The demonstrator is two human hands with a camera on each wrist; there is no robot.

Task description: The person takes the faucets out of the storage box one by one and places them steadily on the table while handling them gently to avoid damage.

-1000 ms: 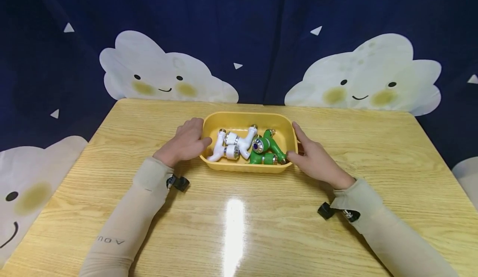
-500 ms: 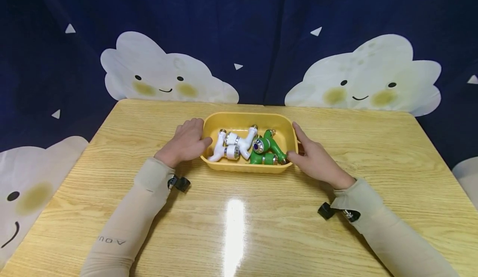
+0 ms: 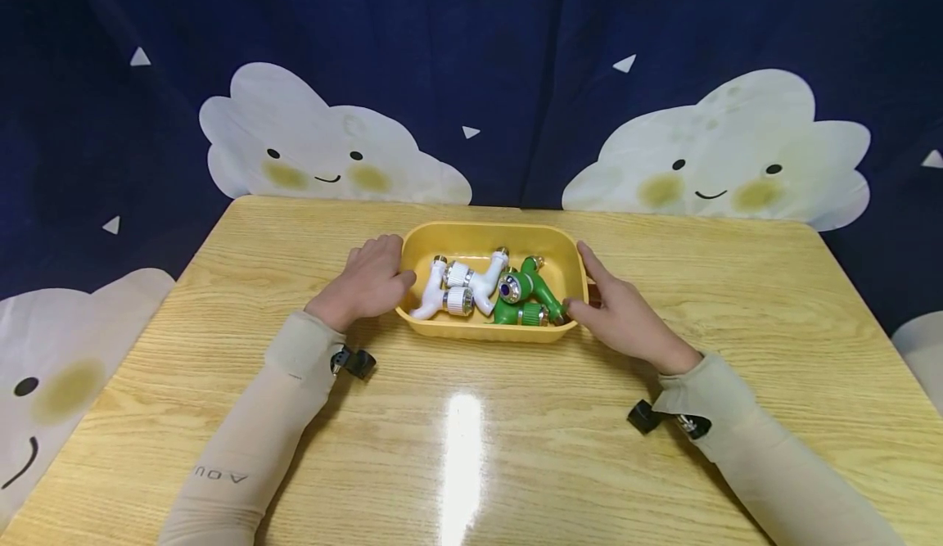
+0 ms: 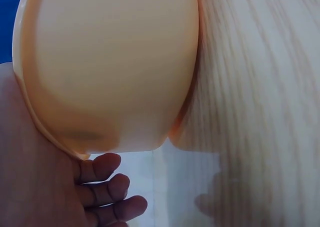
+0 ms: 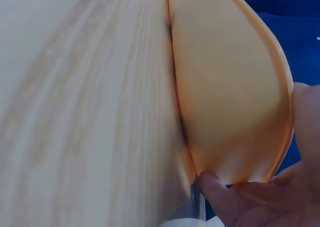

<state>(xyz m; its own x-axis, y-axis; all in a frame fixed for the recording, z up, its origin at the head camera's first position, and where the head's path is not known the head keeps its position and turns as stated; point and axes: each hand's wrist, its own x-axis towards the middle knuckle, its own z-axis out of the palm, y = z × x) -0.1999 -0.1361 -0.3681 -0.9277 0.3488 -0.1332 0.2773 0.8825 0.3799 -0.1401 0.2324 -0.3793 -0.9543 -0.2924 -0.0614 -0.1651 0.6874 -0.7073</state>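
A yellow plastic tub [image 3: 486, 332] sits on the table with two white taps and two green taps inside. One white tap [image 3: 433, 292] lies at the left, the other white tap [image 3: 485, 281] beside it. An upper green tap [image 3: 543, 291] rests partly over a lower green tap [image 3: 507, 313] at the right. My left hand [image 3: 368, 280] holds the tub's left end, thumb over the rim; its fingers [image 4: 107, 192] curl outside in the left wrist view. My right hand [image 3: 626, 318] holds the right end, thumb at the rim and fingers along the outer wall [image 5: 230, 87].
The wooden table [image 3: 560, 448] runs out on both sides of the tub and toward me. Behind its far edge hangs a dark blue curtain [image 3: 516, 55] printed with clouds. A black wrist camera mount [image 3: 357, 363] sits under my left sleeve, another mount [image 3: 644, 417] under the right.
Almost nothing differs. Both hands stay on the tub, and the taps lie as before; the head view has shifted very slightly.
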